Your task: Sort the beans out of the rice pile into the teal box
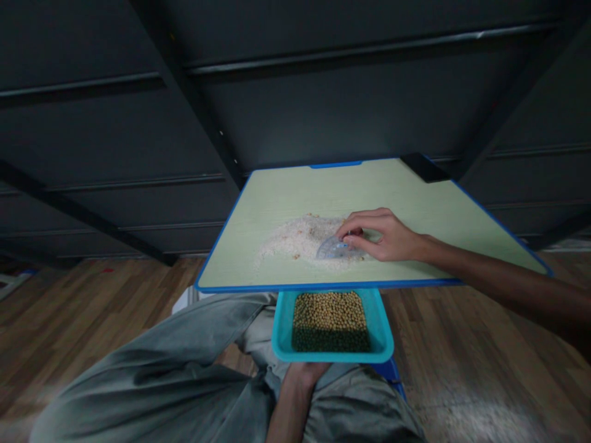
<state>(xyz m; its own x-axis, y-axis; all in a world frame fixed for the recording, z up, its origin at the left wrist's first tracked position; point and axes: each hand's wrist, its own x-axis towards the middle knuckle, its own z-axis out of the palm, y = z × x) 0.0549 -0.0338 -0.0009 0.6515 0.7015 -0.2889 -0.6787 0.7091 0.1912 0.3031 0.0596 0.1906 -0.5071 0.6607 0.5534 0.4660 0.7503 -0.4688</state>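
My right hand pinches a clear, rounded plastic piece, which looks like a flat scraper or a protractor; I cannot tell which. Its lower edge rests in a low heap of pale grains, with a few yellowish beans scattered among them. The heap is spread over the pale green tabletop. Below the table's near edge is a turquoise tray holding many yellow beans. From underneath, my left hand holds up this tray; its fingers are hidden beneath it.
A black phone-like slab lies at the table's far right corner. Blue trim edges the tabletop. Behind it rises a dark panelled wall. My legs in grey-green trousers are under and beside the tray, above a wooden floor.
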